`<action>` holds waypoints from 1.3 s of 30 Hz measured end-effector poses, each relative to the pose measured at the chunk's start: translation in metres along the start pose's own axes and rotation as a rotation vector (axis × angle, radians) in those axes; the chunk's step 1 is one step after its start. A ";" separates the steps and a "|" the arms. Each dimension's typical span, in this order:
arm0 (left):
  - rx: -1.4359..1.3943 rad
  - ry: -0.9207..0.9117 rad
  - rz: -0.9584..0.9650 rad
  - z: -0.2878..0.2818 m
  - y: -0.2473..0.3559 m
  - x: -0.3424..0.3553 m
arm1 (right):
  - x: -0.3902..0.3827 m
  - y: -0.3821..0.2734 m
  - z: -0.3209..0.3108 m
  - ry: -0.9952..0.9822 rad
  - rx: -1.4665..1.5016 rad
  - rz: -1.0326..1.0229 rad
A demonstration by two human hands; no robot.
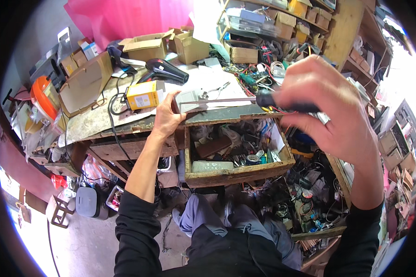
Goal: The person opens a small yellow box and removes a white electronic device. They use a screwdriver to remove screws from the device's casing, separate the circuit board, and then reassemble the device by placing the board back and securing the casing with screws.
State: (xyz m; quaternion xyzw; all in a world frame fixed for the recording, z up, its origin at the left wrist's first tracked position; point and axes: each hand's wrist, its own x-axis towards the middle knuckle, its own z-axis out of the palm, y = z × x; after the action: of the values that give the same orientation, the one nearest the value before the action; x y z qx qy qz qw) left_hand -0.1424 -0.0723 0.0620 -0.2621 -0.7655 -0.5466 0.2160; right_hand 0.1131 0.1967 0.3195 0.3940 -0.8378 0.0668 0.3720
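Observation:
At the bench's front edge, my left hand (170,115) is closed on a pale white plastic piece (188,100). My right hand (321,108), blurred by motion, grips the black handle of a screwdriver (265,99). Its long thin shaft runs leftward to the plastic piece; whether the tip touches it is unclear. A yellow box (144,95) lies just left of my left hand, with a black hair dryer (166,70) behind it. Small metal bits and a paper sheet surround the piece.
A pulled-out drawer (239,173) full of small items sits below the bench. Cardboard boxes (189,46), tangled wires (259,74) and an orange lamp-like object (45,95) crowd the bench. Shelves (305,23) rise behind at right; a black cable (115,134) hangs over the front edge.

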 end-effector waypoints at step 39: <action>-0.073 0.110 -0.039 -0.004 0.001 -0.004 | 0.001 0.005 0.008 0.061 -0.011 0.025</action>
State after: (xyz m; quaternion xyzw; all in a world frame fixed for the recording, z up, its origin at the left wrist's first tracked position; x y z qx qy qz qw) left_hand -0.1386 -0.0764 0.0616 -0.2242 -0.7371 -0.5918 0.2372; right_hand 0.1048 0.1959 0.3158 0.3791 -0.8314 0.0790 0.3985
